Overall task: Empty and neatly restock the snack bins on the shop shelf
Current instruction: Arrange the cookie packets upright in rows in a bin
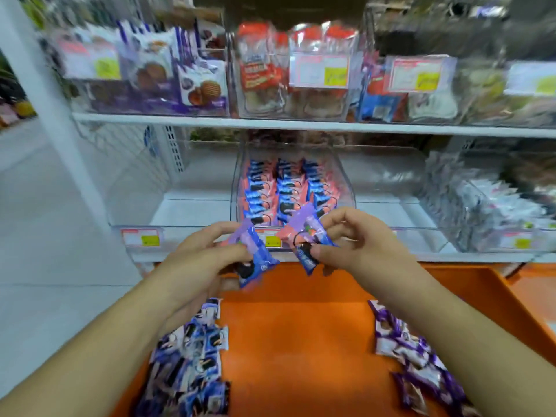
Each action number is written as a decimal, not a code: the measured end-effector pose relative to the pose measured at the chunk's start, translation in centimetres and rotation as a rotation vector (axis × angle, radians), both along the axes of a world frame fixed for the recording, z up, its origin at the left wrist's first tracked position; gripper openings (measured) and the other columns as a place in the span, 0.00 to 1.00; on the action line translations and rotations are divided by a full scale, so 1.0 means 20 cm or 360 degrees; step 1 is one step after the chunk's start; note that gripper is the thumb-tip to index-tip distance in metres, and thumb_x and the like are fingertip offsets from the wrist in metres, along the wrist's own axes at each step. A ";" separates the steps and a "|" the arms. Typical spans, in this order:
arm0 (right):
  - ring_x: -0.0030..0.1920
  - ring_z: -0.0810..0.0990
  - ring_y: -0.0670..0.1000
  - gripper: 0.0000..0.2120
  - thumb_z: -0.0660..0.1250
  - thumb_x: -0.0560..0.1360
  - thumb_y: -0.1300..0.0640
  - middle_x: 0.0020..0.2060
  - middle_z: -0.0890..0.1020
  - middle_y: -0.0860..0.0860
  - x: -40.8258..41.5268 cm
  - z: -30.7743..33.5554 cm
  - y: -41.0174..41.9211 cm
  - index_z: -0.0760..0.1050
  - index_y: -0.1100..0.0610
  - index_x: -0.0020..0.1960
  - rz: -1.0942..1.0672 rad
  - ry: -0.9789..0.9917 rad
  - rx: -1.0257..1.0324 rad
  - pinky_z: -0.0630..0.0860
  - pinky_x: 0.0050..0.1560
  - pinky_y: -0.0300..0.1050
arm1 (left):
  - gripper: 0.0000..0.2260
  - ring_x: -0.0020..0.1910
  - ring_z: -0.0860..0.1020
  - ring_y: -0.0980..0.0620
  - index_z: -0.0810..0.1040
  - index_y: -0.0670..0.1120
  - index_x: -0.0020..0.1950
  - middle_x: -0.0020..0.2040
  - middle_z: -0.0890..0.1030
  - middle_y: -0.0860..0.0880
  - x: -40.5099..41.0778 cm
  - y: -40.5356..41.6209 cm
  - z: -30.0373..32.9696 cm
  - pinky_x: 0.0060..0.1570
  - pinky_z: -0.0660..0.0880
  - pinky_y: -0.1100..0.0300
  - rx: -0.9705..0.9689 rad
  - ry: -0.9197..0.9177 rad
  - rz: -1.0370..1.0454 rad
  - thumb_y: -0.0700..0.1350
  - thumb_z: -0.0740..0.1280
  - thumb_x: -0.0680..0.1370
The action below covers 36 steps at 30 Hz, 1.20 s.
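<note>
Two hands, left [207,251] and right [358,236], each hold one snack pack; three rows of packs [285,188] fill the clear bin above the orange tray [301,341].

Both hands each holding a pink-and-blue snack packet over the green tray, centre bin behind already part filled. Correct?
Not quite: the tray is orange, not green, per the head view. The rest holds: left hand and right hand each hold a packet, and the centre bin is part filled.

Pinched in the left hand's fingers [231,251], a small blue-and-pink plastic snack packet [254,260] bears a black biscuit print; the right hand's fingers [326,252] pinch its twin packet [304,245]. Below the fingers, a flat orange plastic tray [301,341] (plain, unpatterned) carries purple-and-white foil wrappers [418,359].
</note>
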State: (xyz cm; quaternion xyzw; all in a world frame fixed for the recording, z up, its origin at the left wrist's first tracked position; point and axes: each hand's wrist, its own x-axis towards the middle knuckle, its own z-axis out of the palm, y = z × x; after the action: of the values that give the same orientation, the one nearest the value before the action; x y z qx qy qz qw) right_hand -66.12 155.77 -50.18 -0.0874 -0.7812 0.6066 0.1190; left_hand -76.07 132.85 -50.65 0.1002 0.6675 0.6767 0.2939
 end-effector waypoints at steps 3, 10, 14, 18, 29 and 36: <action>0.37 0.84 0.57 0.22 0.76 0.75 0.68 0.40 0.83 0.51 0.02 0.04 -0.04 0.78 0.48 0.62 -0.0015 0.0074 -0.0083 0.85 0.45 0.58 | 0.13 0.51 0.84 0.41 0.84 0.43 0.61 0.54 0.87 0.41 0.02 0.00 0.05 0.59 0.78 0.42 0.0051 0.0049 -0.0043 0.36 0.73 0.76; 0.49 0.84 0.68 0.35 0.73 0.76 0.69 0.51 0.80 0.65 -0.05 0.06 -0.02 0.75 0.35 0.71 -0.0007 0.0151 -0.0245 0.83 0.57 0.64 | 0.12 0.53 0.86 0.43 0.83 0.43 0.62 0.54 0.87 0.43 -0.03 0.02 0.07 0.50 0.85 0.50 0.0043 0.0137 0.0033 0.41 0.71 0.79; 0.51 0.86 0.66 0.24 0.73 0.76 0.69 0.56 0.79 0.66 -0.09 0.04 0.03 0.80 0.44 0.63 0.0002 0.0115 -0.0191 0.81 0.59 0.67 | 0.12 0.52 0.87 0.44 0.83 0.45 0.62 0.52 0.88 0.44 -0.07 0.06 0.06 0.46 0.85 0.52 0.0016 0.0118 0.0043 0.38 0.72 0.78; 0.48 0.86 0.64 0.11 0.75 0.75 0.68 0.46 0.87 0.57 -0.11 0.00 0.07 0.76 0.58 0.52 -0.0156 0.0041 -0.0115 0.81 0.53 0.62 | 0.11 0.50 0.86 0.45 0.83 0.43 0.61 0.52 0.87 0.41 -0.09 0.08 0.05 0.49 0.85 0.51 0.0049 0.0069 0.0014 0.37 0.70 0.79; 0.51 0.88 0.60 0.20 0.75 0.74 0.69 0.54 0.87 0.58 -0.06 0.03 0.13 0.81 0.49 0.59 -0.0095 0.0073 -0.0267 0.84 0.45 0.53 | 0.14 0.40 0.83 0.40 0.84 0.46 0.60 0.48 0.85 0.33 -0.07 0.08 0.01 0.41 0.84 0.53 0.0100 -0.0070 0.0192 0.34 0.71 0.77; 0.41 0.84 0.49 0.13 0.77 0.71 0.67 0.36 0.82 0.46 -0.05 0.04 0.25 0.75 0.55 0.45 -0.0340 0.0058 0.0043 0.80 0.48 0.56 | 0.11 0.35 0.82 0.51 0.88 0.48 0.47 0.43 0.86 0.44 -0.04 0.11 -0.03 0.47 0.80 0.52 -0.0055 0.0056 -0.0004 0.32 0.73 0.74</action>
State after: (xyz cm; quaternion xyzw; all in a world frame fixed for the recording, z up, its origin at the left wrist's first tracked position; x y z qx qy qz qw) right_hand -67.15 160.86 -49.38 -0.1575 -0.7733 0.5813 0.1982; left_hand -76.80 134.97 -51.27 0.1078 0.6842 0.6628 0.2846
